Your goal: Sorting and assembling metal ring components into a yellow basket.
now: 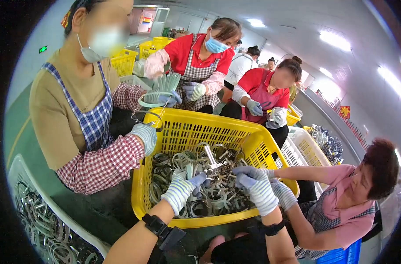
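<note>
My left hand, in a white and blue striped work glove, reaches over the near side of a yellow basket. Its fingers are closed at the lower end of a shiny T-shaped metal piece, whose flat stem points up. My right hand, gloved alike, is over the basket's right part. Its fingers are curled in a pinch; what sits between them is too small to make out. Below both hands lies a heap of curved metal rings and clamp-like parts; some are wrapped in pale film.
At left a person in a checked apron holds a wire-like metal piece over the rim. Two people in red work across the basket. A person in pink reaches in beside my right arm. A white basket of metal rings stands lower left.
</note>
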{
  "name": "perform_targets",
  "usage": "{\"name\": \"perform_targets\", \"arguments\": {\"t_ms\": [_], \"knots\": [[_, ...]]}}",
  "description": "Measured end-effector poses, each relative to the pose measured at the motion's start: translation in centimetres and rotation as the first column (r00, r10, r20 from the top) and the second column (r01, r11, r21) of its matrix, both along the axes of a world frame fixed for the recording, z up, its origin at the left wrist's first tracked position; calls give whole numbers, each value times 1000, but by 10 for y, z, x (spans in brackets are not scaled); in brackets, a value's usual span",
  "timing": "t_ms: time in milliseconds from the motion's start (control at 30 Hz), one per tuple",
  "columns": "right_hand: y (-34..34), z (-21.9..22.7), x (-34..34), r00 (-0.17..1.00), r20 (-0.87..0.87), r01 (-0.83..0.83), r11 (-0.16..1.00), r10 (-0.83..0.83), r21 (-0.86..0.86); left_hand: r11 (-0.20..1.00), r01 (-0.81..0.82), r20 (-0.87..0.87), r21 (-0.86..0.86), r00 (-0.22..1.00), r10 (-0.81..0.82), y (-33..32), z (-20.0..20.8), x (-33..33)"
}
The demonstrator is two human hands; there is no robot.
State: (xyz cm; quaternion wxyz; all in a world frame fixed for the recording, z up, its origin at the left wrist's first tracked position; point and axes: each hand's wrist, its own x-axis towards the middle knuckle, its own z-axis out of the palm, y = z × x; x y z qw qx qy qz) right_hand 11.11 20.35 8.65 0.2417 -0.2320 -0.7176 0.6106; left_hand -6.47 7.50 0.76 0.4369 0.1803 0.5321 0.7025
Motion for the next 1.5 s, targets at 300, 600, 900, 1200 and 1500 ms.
{"name": "perform_targets", "arguments": {"t_ms": [300, 600, 900, 1200, 1500], "knots": [[-22, 36, 46, 995, -96, 97, 342, -20, 935, 993, 100, -571, -60, 813, -117, -44, 72, 19], [-31, -5, 33, 991, 127, -128, 38, 37, 991, 897, 439, -132, -52, 887, -441, -52, 69, 42], [-43, -45, 67, 932, -139, -330, 943, 334, 53, 879, -46, 11, 475, 999, 46, -41, 44, 36], [-116, -35, 79, 872, -148, -486, 793, 466, -367, 945, 42, -108, 326, 994, -7, -58, 51, 46], [-95, -18, 83, 992, -86, -124, 858, 93, -499, 991, -109, -99, 80, 988, 117, -45, 64, 53]]}}
